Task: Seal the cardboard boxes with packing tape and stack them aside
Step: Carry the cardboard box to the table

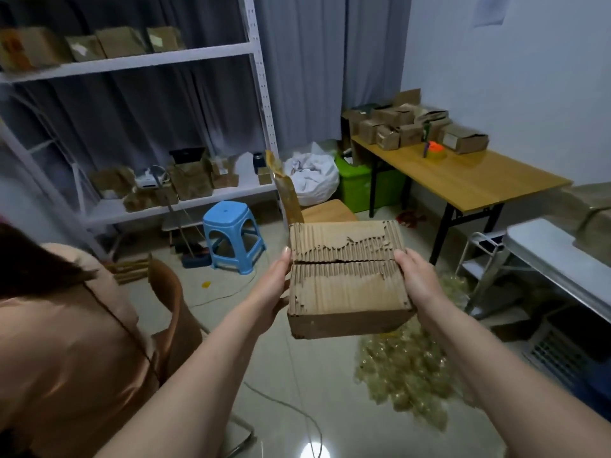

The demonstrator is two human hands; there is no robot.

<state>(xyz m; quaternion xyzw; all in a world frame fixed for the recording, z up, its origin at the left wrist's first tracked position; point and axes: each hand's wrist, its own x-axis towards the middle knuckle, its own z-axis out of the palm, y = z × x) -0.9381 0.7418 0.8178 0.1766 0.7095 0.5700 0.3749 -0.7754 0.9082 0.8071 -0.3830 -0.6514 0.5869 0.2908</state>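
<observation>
While its top flaps meet untaped, both hands, the left hand (276, 285) and right hand (417, 279), clasp the box (347, 282) by its sides, probably keeping it closed.

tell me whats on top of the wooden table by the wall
On the wooden table, a pile of small cardboard boxes crowds the far end, with an orange-topped object just in front. Whatever lies behind the pile is covered, and what the boxes contain cannot be seen.
</observation>
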